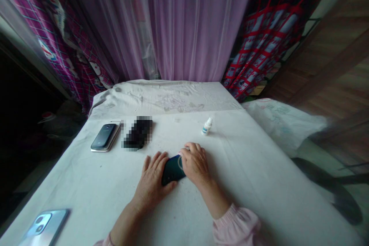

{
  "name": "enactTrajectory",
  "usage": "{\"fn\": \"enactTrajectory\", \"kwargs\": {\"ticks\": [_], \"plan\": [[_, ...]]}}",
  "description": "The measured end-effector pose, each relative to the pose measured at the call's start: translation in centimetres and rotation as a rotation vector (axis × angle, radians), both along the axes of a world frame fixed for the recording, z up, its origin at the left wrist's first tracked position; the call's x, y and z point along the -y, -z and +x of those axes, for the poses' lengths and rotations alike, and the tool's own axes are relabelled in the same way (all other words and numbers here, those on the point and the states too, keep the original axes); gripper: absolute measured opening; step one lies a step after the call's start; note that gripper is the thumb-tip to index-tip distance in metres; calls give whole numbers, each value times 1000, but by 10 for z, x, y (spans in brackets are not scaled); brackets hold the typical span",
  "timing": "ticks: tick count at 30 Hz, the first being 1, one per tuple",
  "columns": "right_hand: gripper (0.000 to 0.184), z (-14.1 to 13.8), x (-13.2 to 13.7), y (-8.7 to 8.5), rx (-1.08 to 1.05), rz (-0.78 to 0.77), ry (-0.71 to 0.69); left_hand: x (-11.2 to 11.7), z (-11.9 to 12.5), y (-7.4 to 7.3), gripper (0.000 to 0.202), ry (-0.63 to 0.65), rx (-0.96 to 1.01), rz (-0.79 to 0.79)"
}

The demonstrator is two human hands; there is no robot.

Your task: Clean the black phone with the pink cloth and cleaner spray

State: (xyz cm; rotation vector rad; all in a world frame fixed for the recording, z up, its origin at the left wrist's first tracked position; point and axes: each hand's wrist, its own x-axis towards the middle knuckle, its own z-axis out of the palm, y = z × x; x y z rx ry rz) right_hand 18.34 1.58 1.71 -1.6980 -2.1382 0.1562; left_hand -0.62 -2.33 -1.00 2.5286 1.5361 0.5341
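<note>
A dark phone [173, 170], possibly in a case with a pale ring on its back, lies flat on the white cloth in front of me. My left hand [154, 177] grips its left end, thumb along the near edge and fingers at the far edge. Over the right end, my right hand [196, 164] is bent with its fingers pressed together on the surface. A small whitish bit shows at its fingertips; whether it is a cloth or a nail I cannot tell. Beyond the hands stands a small white dropper bottle [206, 127], upright.
Farther left, a dark phone [105, 137] rests on a paler flat one, beside a blurred-out black object [138, 132]. A silvery-blue phone [46, 228] lies at the near left. Purple curtains [196, 27] hang behind the table, and a white plastic bag [284, 123] is at the right.
</note>
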Motion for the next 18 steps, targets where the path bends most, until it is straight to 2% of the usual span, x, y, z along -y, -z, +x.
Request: {"fn": "enactTrajectory", "kwargs": {"ticks": [4,11,18], "plan": [[20,3,0,1,-15,-5,17,-1,1,0,65,-2,-4,-11],[21,27,-7,4,-11,1,154,-1,0,1,67,0,1,-5],[20,5,0,1,11,2,26,-1,0,-1,66,1,2,-10]]}}
